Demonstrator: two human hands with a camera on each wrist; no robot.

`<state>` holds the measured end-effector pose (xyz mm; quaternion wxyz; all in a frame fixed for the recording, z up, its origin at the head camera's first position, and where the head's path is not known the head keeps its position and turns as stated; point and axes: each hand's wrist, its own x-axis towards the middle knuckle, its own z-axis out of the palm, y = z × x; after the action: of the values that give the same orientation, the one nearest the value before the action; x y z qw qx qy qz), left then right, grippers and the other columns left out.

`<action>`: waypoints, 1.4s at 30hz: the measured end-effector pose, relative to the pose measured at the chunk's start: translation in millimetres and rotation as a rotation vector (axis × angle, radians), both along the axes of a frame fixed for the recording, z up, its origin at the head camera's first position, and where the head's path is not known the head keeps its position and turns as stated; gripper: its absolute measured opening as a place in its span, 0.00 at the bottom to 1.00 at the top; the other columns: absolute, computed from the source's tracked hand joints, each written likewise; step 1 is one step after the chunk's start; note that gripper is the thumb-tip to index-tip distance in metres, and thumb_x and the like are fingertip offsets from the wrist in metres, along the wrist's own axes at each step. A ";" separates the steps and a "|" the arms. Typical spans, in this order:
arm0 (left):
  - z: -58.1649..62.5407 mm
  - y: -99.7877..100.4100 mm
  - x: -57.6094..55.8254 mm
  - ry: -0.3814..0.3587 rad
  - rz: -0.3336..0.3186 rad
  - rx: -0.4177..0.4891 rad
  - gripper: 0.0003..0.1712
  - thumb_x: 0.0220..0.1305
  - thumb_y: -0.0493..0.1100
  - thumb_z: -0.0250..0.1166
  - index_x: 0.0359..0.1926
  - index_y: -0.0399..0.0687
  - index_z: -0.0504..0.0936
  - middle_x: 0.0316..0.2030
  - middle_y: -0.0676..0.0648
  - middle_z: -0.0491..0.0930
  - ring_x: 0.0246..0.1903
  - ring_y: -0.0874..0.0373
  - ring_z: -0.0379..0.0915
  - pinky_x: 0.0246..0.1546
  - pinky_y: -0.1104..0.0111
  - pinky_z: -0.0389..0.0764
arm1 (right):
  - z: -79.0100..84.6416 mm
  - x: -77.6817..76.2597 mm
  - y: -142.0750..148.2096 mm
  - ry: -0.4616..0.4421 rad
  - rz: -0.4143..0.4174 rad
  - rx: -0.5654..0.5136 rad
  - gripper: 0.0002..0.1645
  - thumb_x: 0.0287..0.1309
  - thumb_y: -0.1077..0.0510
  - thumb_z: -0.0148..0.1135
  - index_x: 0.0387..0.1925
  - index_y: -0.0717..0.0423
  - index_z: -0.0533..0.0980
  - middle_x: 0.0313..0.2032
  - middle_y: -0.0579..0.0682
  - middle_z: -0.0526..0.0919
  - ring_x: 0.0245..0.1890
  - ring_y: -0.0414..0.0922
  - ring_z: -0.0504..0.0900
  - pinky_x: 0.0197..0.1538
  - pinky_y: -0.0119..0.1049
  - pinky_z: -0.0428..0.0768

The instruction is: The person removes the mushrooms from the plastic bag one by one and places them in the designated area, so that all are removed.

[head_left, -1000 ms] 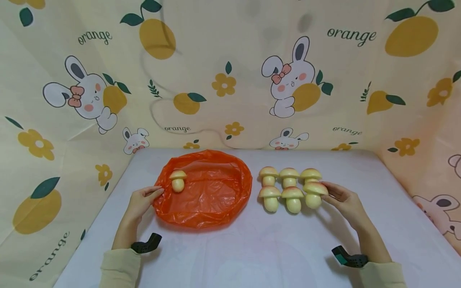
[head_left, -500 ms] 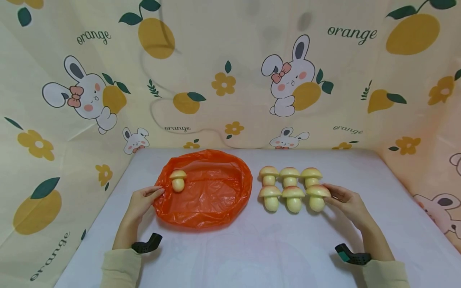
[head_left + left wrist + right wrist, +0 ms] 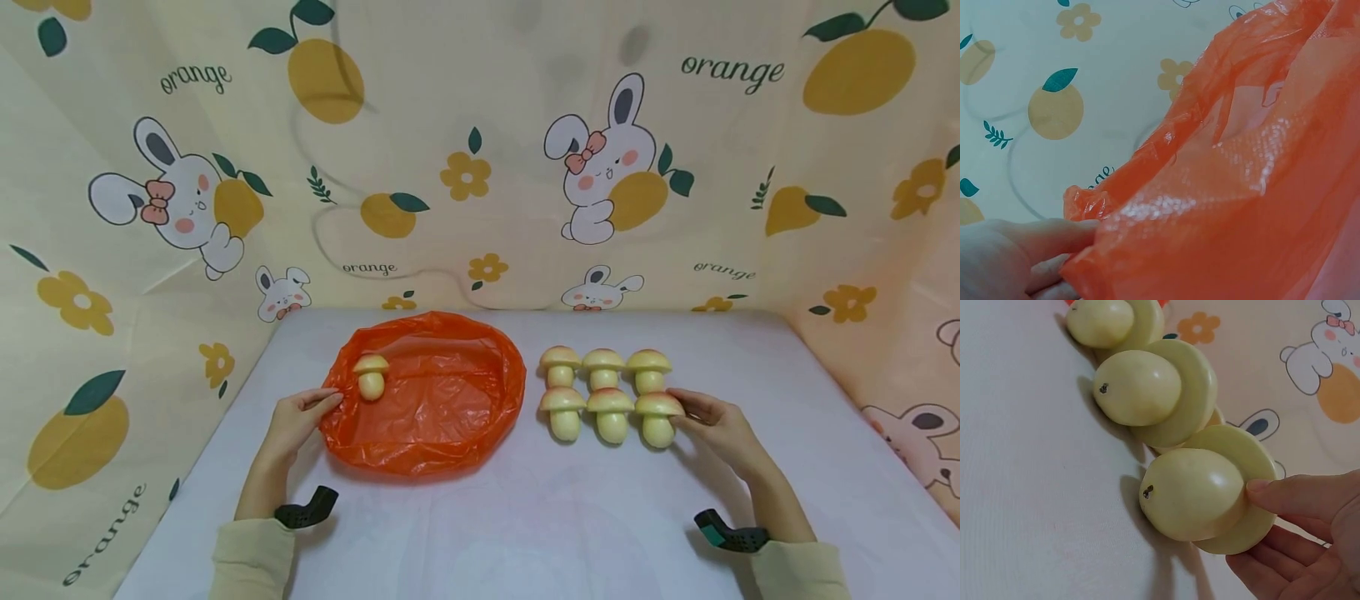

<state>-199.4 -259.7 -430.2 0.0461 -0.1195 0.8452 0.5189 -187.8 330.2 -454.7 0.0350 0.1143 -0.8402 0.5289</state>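
An orange-red plastic bag point(image 3: 423, 462) lies spread with its mouth rolled into a round rim. Inside it, at the left, rests one toy mushroom point(image 3: 371, 379). My left hand point(image 3: 294, 423) pinches the bag's left rim between thumb and fingers; the left wrist view shows the film point(image 3: 1210, 206) folded at the fingertips. Right of the bag, several toy mushrooms with pale stems and tan-red caps lie in two rows. My right hand point(image 3: 712, 421) grips the front-right mushroom point(image 3: 658, 425), thumb by the stem and fingers behind the cap point(image 3: 1235, 534). Its fingers are partly hidden.
Beside the gripped mushroom lie the front-middle mushroom point(image 3: 611, 417) and the front-left mushroom point(image 3: 564, 415), with the back row close behind. The white tabletop point(image 3: 480, 542) meets a patterned cloth backdrop point(image 3: 480, 233) at its far edge.
The right hand has shifted the front-right mushroom, first a little to the right, then slightly back left and toward the front. The left hand and the bag have stayed still.
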 end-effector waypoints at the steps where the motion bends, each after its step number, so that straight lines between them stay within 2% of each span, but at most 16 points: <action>1: 0.1 0.1 0.2 0.002 -0.001 0.003 0.29 0.67 0.53 0.59 0.59 0.34 0.75 0.46 0.48 0.84 0.34 0.71 0.73 0.37 0.84 0.76 | 0.2 0.2 -0.1 -0.006 -0.003 0.007 0.30 0.60 0.64 0.61 0.58 0.81 0.65 0.44 0.14 0.74 0.45 0.13 0.73 0.45 0.10 0.73; 11: -1.2 -0.5 -1.2 -0.007 -0.001 -0.005 0.29 0.68 0.53 0.59 0.59 0.36 0.75 0.47 0.46 0.82 0.35 0.70 0.72 0.38 0.84 0.76 | 4.2 0.8 -0.9 -0.106 -0.006 0.046 0.36 0.59 0.59 0.64 0.63 0.77 0.63 0.44 0.13 0.70 0.44 0.13 0.72 0.45 0.12 0.74; 21: -0.4 -0.2 -0.2 -0.016 0.001 -0.004 0.29 0.68 0.54 0.59 0.59 0.36 0.75 0.50 0.42 0.81 0.36 0.68 0.72 0.38 0.84 0.76 | 2.8 1.3 -1.4 -0.027 0.049 0.083 0.35 0.62 0.61 0.61 0.64 0.77 0.61 0.49 0.14 0.68 0.47 0.12 0.69 0.47 0.10 0.70; 31: -1.4 -1.4 -0.3 -0.006 -0.003 -0.008 0.29 0.67 0.54 0.59 0.59 0.36 0.76 0.46 0.47 0.83 0.35 0.69 0.72 0.38 0.83 0.76 | 2.8 2.6 -0.7 -0.019 0.035 0.093 0.36 0.61 0.61 0.61 0.65 0.76 0.60 0.51 0.17 0.68 0.47 0.11 0.69 0.47 0.10 0.70; 34: -1.7 -0.8 0.1 -0.006 -0.005 -0.012 0.29 0.68 0.54 0.59 0.59 0.36 0.76 0.48 0.45 0.82 0.36 0.68 0.72 0.38 0.83 0.76 | 3.2 2.5 -0.5 -0.031 0.015 0.123 0.36 0.61 0.61 0.62 0.65 0.75 0.61 0.57 0.31 0.73 0.47 0.11 0.68 0.47 0.10 0.71; 36: -1.9 -0.3 0.4 -0.009 -0.005 -0.015 0.29 0.68 0.54 0.59 0.59 0.36 0.76 0.50 0.42 0.81 0.36 0.68 0.72 0.38 0.83 0.76 | 3.3 1.7 -1.0 -0.047 0.010 0.138 0.37 0.61 0.60 0.62 0.66 0.74 0.60 0.61 0.49 0.75 0.47 0.11 0.68 0.46 0.11 0.71; 38: -2.0 0.1 0.4 -0.013 -0.005 -0.016 0.29 0.68 0.54 0.59 0.59 0.36 0.76 0.51 0.41 0.80 0.36 0.68 0.72 0.38 0.83 0.76 | 3.5 0.9 -1.9 -0.062 0.002 0.153 0.37 0.61 0.60 0.62 0.66 0.74 0.61 0.62 0.66 0.72 0.46 0.11 0.68 0.46 0.11 0.72; 40: -2.1 0.5 0.0 -0.013 -0.004 -0.015 0.29 0.67 0.54 0.59 0.59 0.36 0.76 0.50 0.42 0.81 0.36 0.68 0.72 0.38 0.83 0.76 | 3.4 0.1 -2.8 -0.071 -0.004 0.163 0.37 0.61 0.60 0.62 0.66 0.73 0.61 0.62 0.74 0.68 0.46 0.11 0.67 0.46 0.11 0.72; 42: -2.2 0.6 -0.5 -0.013 -0.003 -0.014 0.30 0.67 0.54 0.59 0.59 0.36 0.76 0.48 0.44 0.82 0.36 0.69 0.72 0.38 0.83 0.76 | 3.2 -0.2 -3.6 -0.068 -0.010 0.175 0.36 0.61 0.60 0.62 0.66 0.73 0.61 0.61 0.74 0.69 0.45 0.11 0.66 0.46 0.11 0.71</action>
<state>-199.9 -259.1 -432.3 0.0514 -0.1217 0.8487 0.5121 -188.0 326.6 -451.5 -0.0010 0.0947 -0.8844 0.4570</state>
